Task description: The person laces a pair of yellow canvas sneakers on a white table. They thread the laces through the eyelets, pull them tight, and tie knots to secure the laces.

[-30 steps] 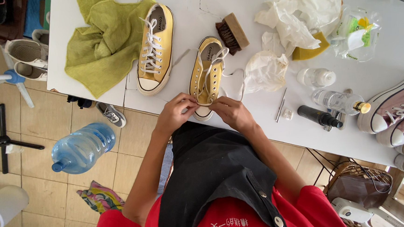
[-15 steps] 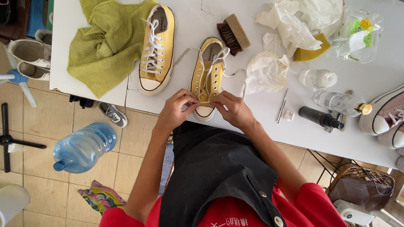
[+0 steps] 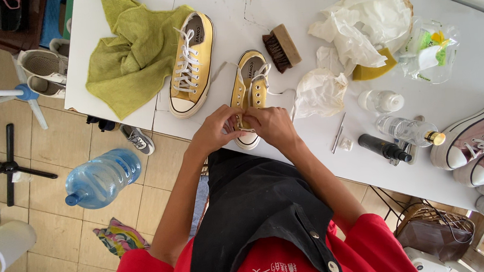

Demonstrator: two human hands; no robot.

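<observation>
Both hands have barely shifted over the last second, the left hand (image 3: 215,131) and right hand (image 3: 272,126) still pinched closed on the laces of the yellow sneaker (image 3: 249,99) at the white table (image 3: 321,148) edge, so lacing continues.

Bright, even daylight; the white tabletop (image 3: 462,72) is nearly overexposed toward its far right. Shadows are soft and short beside the brush (image 3: 281,48). Focus is sharp throughout, with slight wide-angle stretching at frame edges.
</observation>
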